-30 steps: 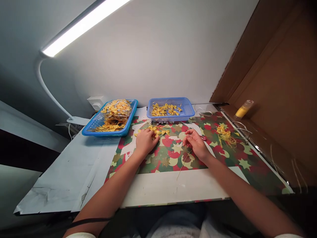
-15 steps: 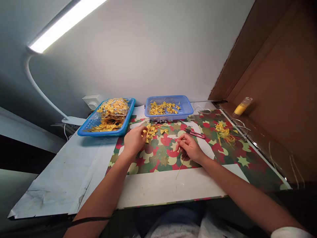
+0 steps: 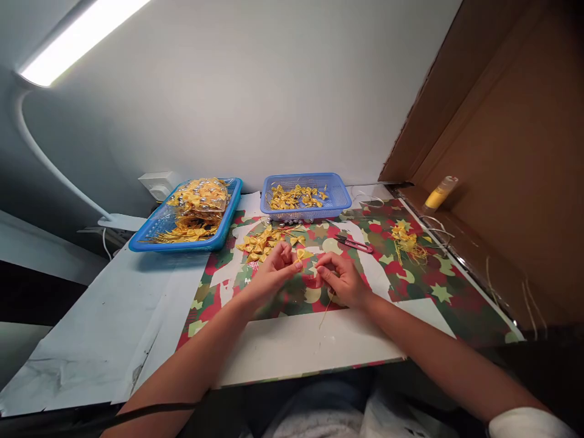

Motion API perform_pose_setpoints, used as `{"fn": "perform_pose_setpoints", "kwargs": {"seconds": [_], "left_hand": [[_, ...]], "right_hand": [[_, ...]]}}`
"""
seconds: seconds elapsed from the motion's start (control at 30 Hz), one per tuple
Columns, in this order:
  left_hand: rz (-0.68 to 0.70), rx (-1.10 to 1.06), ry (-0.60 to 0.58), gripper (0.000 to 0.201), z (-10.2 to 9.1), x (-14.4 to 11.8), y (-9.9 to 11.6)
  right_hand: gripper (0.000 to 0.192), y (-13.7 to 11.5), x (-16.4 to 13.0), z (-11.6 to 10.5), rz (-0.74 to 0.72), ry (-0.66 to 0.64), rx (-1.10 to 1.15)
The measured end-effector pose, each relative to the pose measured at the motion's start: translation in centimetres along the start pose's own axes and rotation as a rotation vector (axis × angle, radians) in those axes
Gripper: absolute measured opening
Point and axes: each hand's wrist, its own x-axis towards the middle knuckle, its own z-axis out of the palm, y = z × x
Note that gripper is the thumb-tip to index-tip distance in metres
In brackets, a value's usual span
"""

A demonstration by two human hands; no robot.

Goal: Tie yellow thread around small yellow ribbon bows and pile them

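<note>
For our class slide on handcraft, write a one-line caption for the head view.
Left hand pinches a yellow bow beside the right hand, over star-patterned paper.

A lit lamp bar [image 3: 77,39] glows at upper left. A yellow bottle [image 3: 438,193] lies at right. Red snips [image 3: 354,245] rest on the patterned mat [image 3: 424,286].

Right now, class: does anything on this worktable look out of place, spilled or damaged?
Yes: yellow bows lie loose on the patterned mat beside the mesh basket, and the grey table cover is creased and torn near its front edge.

glossy printed paper mat [image 3: 424,286], plastic mesh basket [image 3: 340,198]
</note>
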Motion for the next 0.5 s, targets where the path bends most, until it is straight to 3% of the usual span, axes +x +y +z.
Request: {"fn": "perform_pose_setpoints", "kwargs": {"seconds": [0.17,0.37,0.5], "left_hand": [[-0.025,-0.016,-0.055,0.029,1.4,-0.4,-1.8],[0.036,0.110,0.170,0.030,0.9,0.0,-2.6],[0.009,0.083,0.210,0.030,0.7,0.2,-2.8]], "right_hand": [[0.018,0.2,-0.3,0.2,-0.118,0.062,-0.079],[0.022,0.2,0.0,0.0,-0.021,0.127,0.006],[0.024,0.0,-0.2,0.1,0.001,0.092,-0.015]]}}
